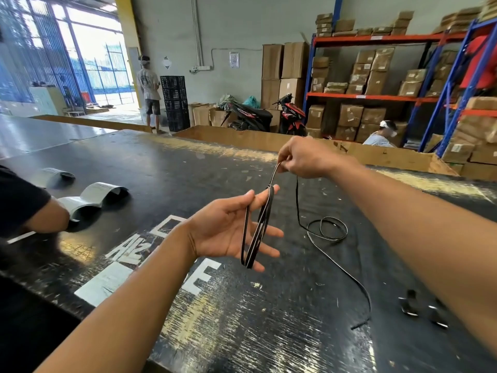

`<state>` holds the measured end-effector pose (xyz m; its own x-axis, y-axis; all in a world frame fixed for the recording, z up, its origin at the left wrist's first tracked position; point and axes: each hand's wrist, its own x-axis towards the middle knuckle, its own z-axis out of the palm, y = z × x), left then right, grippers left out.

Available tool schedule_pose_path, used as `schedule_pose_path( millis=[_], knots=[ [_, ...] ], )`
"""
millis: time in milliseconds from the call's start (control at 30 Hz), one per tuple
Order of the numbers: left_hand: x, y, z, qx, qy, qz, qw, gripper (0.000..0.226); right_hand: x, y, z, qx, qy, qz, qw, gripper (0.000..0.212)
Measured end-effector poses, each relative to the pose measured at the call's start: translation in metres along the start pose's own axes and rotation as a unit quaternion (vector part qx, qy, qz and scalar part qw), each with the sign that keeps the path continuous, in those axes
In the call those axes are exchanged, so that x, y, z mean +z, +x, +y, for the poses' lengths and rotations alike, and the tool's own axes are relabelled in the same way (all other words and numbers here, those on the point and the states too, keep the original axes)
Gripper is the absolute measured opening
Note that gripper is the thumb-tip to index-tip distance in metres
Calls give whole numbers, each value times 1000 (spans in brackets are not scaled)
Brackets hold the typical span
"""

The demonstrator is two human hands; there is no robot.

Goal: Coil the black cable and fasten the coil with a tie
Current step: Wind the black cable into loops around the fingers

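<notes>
Head view: two bare forearms reach out over a wide, dark table (188,168) in a warehouse.
Left hand (228,230): palm up, fingers spread and loose; flat loops of the black cable (262,224) hang over the fingers, running from near the index fingertip down past the little finger.
Right hand (304,157): raised beyond the left, thumb and fingertips pinched on the cable strand that rises from the loops.
Cable shape: thin, flat and ribbon-like, glossy black with pale glints along its edges; the loops are long, narrow ovals.
Cable remainder: a strand drops from the right hand to the table, forms a small round curl, then trails toward the near right in a long curve to a frayed-looking end.
Table surface: black, scuffed board with scratches, worn pale patches and white painted letters and blocks near the left forearm.
Curved strips (102,192): pale grey, arched sheet pieces lying on the left side of the table.
Small dark pieces (422,308): blurred, near the right forearm; cannot tell what they are.
Shelving (376,96): blue and orange metal racks stacked with brown cardboard boxes.
</notes>
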<state>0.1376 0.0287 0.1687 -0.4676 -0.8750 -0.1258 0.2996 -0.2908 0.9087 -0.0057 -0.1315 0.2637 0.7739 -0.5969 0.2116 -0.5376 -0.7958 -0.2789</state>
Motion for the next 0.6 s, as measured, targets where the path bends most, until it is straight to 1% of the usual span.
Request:
schedule_pose_path(
  millis=[200, 367, 467, 600],
  knots=[
    [-18, 17, -8, -3, -16, 60, 998, 43, -22, -13, -14, 8, -89, 53, 995, 12],
    [-35, 24, -3, 37, -61, 135, 988, 45, -24, -27, -21, 6, -97, 75, 992, 18],
    [-41, 27, 5, 77, -81, 159, 981, 45, -17, -40, -23, -3, -67, 59, 996, 23],
    [-42, 33, 23, 119, -87, 182, 972, 37, 13, -64, -25, 4, 35, 20, 999, 27]
  ],
)
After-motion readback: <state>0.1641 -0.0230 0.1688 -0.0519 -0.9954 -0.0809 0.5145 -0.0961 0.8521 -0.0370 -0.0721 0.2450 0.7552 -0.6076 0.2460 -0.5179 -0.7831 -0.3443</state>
